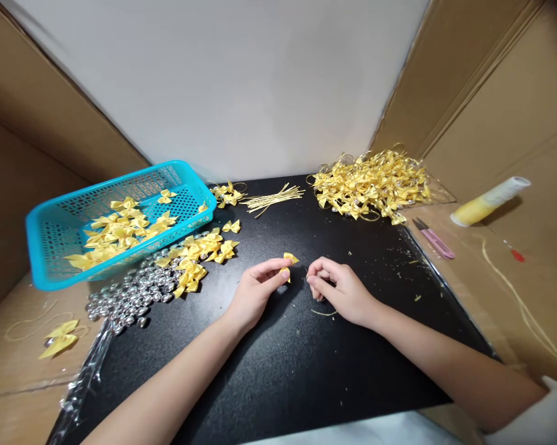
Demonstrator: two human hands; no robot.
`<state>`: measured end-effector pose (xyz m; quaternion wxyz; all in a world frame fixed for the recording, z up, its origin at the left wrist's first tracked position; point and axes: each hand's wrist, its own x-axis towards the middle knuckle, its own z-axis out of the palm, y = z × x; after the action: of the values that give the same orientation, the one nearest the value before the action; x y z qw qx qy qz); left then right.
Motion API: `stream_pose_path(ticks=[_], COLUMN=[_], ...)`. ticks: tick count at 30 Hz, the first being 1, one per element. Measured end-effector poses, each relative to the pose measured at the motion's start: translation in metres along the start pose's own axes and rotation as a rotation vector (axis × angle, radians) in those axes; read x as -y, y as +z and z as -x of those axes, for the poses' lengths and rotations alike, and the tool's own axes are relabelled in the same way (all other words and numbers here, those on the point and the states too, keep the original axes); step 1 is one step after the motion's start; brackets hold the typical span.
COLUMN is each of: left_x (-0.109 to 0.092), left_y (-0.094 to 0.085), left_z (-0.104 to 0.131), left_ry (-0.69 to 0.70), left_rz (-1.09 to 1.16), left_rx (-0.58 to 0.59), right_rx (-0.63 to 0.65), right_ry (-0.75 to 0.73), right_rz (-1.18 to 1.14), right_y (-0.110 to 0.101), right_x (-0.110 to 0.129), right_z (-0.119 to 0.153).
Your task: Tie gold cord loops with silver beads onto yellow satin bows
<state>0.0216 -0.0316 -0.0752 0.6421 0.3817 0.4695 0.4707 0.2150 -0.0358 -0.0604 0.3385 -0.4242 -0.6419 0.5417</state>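
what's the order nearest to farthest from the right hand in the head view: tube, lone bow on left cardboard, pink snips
From the right hand:
1. pink snips, right side
2. tube, farther right
3. lone bow, far left

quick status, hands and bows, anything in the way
Left hand pinching yellow bow. Right hand beside it, fingertips together, contents unclear. Loose thread just below right hand; nothing seen between hands.

A small craft workstation is shown, marked by a black work surface [278, 364] walled with cardboard panels [505, 105], where yellow ribbon bows [366, 182], silver beads [142, 287] and cut cords [273, 199] are heaped in batches.
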Motion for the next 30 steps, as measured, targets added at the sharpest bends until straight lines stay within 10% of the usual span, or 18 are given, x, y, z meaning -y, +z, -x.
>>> stream_pose_path(ticks=[30], left_x=[-0.0077], left_y=[0.0051], left_z=[0.0073], left_ry=[-0.258], left_rz=[0.307], left_rx=[0.334], right_rx=[-0.016], right_ry=[-0.218], right_rz=[0.323], right_y=[0.0036], right_x=[-0.0061], right_z=[0.0033])
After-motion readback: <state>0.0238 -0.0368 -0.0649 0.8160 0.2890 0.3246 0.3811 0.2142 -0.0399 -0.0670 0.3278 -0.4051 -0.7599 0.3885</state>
